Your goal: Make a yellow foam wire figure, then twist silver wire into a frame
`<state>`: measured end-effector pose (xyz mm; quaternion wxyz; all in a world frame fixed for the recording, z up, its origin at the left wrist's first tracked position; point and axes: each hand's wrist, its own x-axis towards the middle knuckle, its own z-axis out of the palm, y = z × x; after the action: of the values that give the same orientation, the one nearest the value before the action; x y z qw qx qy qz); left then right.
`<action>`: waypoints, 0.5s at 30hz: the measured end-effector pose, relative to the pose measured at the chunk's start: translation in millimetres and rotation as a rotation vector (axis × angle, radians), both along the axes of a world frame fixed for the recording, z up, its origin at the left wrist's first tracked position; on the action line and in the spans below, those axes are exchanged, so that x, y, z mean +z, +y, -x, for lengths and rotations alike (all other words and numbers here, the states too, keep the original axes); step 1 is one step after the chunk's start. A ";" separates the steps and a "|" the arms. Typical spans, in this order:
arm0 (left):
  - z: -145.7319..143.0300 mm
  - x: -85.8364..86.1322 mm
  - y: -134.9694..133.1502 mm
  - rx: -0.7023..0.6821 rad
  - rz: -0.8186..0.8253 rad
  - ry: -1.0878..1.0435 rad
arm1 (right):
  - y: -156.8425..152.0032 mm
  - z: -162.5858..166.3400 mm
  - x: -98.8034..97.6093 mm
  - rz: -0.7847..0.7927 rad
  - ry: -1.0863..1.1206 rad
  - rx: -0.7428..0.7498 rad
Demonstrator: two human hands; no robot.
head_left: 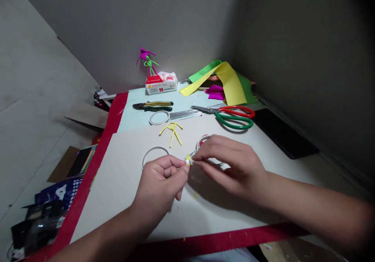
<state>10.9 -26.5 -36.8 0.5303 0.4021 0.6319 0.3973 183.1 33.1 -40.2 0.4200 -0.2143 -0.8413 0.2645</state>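
Note:
My left hand [160, 180] and my right hand [227, 162] meet over a grey card sheet [123, 176]. Both pinch a tiny yellow paper-wrapped piece [188, 160] between thumb and fingertips. A yellow stick figure [172, 131] lies just beyond the hands. A clear tape ring [155, 152] lies by my left hand. Another ring with a red spot [203, 140] is partly hidden behind my right hand.
Red-and-green scissors [234, 117], a bundle of thin wires [184, 114], pliers [152, 106] and a white tape roll [159, 117] lie farther back. Coloured paper strips [228, 82], a tissue pack [161, 83] and a purple-green figure [148, 60] stand by the wall. A black slab [283, 133] sits at right; clutter [49, 211] covers the floor at left.

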 end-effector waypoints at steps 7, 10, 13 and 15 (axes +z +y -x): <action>-5.6 5.1 -1.4 -0.017 0.006 0.040 | 3.5 -0.3 -1.0 -0.003 -0.088 0.038; -8.3 6.1 -1.6 -0.013 0.013 0.061 | 3.8 -1.0 0.1 0.027 -0.110 0.041; -9.4 4.6 -2.0 -0.018 0.008 0.070 | 3.2 -2.3 2.2 0.060 -0.147 0.065; -9.3 3.0 -2.7 -0.032 0.005 0.067 | 2.7 -2.9 4.6 0.099 -0.172 0.081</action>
<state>20.2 -29.2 -33.8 0.5162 0.4239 0.6438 0.3732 186.0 35.7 -35.6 0.3239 -0.2224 -0.8681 0.3033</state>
